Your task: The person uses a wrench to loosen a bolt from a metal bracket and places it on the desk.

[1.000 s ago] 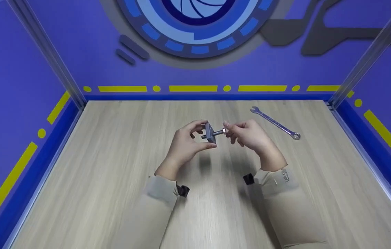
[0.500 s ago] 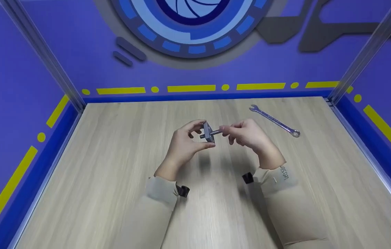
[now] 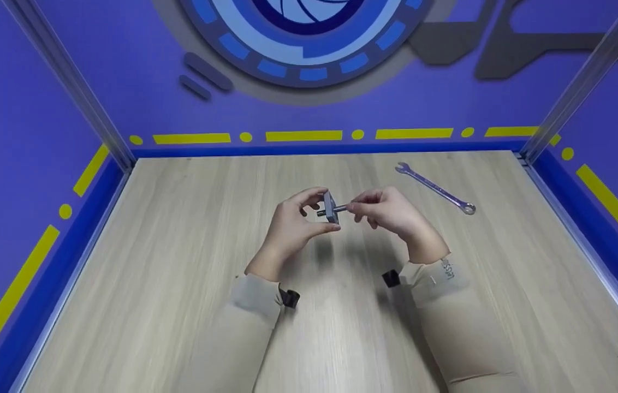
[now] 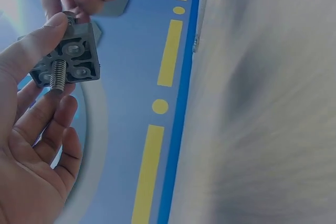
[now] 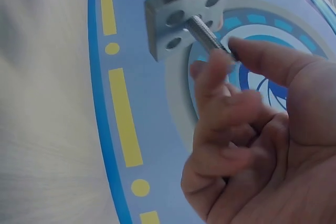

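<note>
My left hand (image 3: pixel 291 225) holds a square grey metal plate (image 3: pixel 331 209) on edge above the table, thumb below and fingers above. A threaded bolt (image 5: pixel 206 33) passes through the plate and sticks out on both sides. From the right, the thumb and fingertips of my right hand (image 3: pixel 393 216) pinch the bolt's outer end and cover it. Holes show around the bolt on the plate's face (image 5: pixel 160 27) in the right wrist view. In the left wrist view the bolt's other threaded end (image 4: pixel 58 74) stands out from the recessed back of the plate (image 4: pixel 86 56).
A combination wrench (image 3: pixel 434 188) lies slantwise on the wooden table (image 3: pixel 178 245), behind and to the right of my right hand. Blue panels (image 3: pixel 314 120) with yellow markings close in the back and sides, with metal posts (image 3: pixel 77 87) at the corners.
My right hand has shifted slightly left towards the plate, and its fingers now cover the hex-shaped end of the bolt that showed earlier. The left hand keeps its hold on the plate.
</note>
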Available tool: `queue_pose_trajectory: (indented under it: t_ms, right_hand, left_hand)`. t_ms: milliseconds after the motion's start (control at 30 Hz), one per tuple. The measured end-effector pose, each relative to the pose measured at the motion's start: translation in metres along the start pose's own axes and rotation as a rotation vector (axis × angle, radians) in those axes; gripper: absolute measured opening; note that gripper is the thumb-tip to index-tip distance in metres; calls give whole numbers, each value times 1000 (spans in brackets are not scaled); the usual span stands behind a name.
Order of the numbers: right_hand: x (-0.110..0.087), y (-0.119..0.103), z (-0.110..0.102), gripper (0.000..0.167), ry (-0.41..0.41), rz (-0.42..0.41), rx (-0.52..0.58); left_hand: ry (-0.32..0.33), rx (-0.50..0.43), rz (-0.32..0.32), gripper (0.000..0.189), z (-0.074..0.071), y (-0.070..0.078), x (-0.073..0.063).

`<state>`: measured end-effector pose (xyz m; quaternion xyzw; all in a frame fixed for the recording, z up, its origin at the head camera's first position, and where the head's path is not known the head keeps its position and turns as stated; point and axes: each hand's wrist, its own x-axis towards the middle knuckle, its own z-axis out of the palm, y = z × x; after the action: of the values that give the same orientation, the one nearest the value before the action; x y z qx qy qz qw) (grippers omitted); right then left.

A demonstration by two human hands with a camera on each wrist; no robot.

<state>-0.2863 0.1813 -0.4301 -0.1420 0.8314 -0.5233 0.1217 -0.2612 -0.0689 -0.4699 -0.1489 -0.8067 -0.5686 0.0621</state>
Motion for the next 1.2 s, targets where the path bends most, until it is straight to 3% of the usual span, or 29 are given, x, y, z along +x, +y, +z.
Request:
queue_pose_trajectory:
  t_ms: [233, 400, 600, 700, 767, 867, 933, 1033, 1200]
  right_hand:
    - [9, 7, 8, 28, 95, -148, -79]
    - [19, 24, 24, 21, 164, -276, -53]
    - [30, 43, 33, 33, 147, -368, -46]
    - [33, 47, 33, 35, 162, -291, -30]
    - [35, 46, 33, 30, 196, -174, -7]
    - [37, 40, 35, 58, 211, 1, -15]
    - [38, 35, 37, 70, 181, 70, -39]
    - [39, 32, 36, 70, 115, 96, -70]
    - [35, 28, 31, 45, 35, 47, -124]
  left_hand:
    - [20, -40, -28, 78, -2, -13, 5]
    - [-7, -77, -70, 82, -3, -30, 4]
    - [-10, -139, -125, 83, -7, -44, 10]
    - [4, -160, -154, 86, -9, -48, 14]
    - [7, -155, -163, 87, -9, -49, 17]
    - [3, -137, -156, 87, -9, -49, 19]
    - [3, -128, -150, 85, -8, -47, 19]
    - [-5, -116, -146, 81, -7, -44, 19]
    - [-12, -98, -141, 79, -9, -44, 17]
